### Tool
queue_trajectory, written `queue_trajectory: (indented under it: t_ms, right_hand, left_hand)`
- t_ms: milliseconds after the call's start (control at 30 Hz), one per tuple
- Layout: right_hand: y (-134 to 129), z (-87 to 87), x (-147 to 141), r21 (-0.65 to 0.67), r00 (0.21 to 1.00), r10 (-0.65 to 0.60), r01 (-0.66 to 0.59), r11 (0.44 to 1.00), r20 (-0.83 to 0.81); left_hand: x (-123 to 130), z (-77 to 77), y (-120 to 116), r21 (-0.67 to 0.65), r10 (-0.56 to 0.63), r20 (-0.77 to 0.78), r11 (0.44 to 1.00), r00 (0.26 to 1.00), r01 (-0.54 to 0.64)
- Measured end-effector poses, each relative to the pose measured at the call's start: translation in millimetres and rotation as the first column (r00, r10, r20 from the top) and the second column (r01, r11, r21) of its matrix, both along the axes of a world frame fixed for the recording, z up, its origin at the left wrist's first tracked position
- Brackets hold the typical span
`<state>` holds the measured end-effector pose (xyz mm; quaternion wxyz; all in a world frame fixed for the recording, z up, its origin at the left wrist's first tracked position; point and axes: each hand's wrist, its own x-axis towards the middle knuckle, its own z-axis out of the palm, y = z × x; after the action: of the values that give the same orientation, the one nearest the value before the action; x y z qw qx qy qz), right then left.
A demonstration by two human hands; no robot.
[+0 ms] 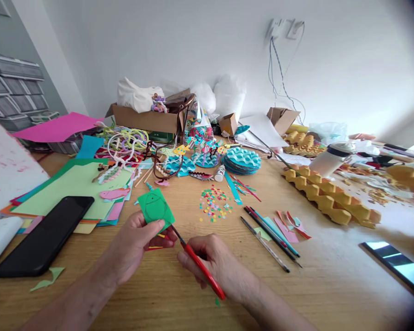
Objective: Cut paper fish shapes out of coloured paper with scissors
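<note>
Between the thumb and fingers of my left hand (138, 239) is a piece of green paper (156, 208) with a fish outline drawn on it. My right hand (214, 259) grips red-handled scissors (200, 266), whose blades meet the paper's lower right corner. How far the blades are apart is hard to see. Below my left fingers some red and yellow strips (158, 246) show in part. Paper confetti (215, 202) lies scattered beyond my hands. A pink paper fish (114, 194) rests on the stack of coloured paper (72, 188) at the left.
A black phone (44, 236) lies at the left, another phone (396, 266) at the right. Pens and brushes (271, 234) lie beside paper scraps (291, 227). Yellow egg-carton strips (331, 195) and a white bottle (331, 158) stand at right. Blue scalloped pieces (241, 160) are stacked behind.
</note>
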<state>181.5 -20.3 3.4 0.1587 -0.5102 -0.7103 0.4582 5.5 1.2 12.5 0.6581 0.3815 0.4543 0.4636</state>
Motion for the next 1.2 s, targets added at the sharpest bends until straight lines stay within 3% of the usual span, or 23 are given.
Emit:
queue_trajectory:
  t_ms: [700, 1200]
  right_hand:
    - [-0.8, -6.5, 0.1, -0.075, 0.995, -0.037, 0.030, 0.997, -0.090]
    - [0.9, -6.3, -1.3, -0.061, 0.996, -0.043, 0.038, 0.997, -0.083]
  left_hand:
    - [-2.5, -2.5, 0.9, -0.005, -0.042, 0.058, 0.999, 0.997, 0.042]
    - [-0.4, 1.6, 0.8, -0.029, -0.004, 0.072, 1.000, 0.997, 0.006]
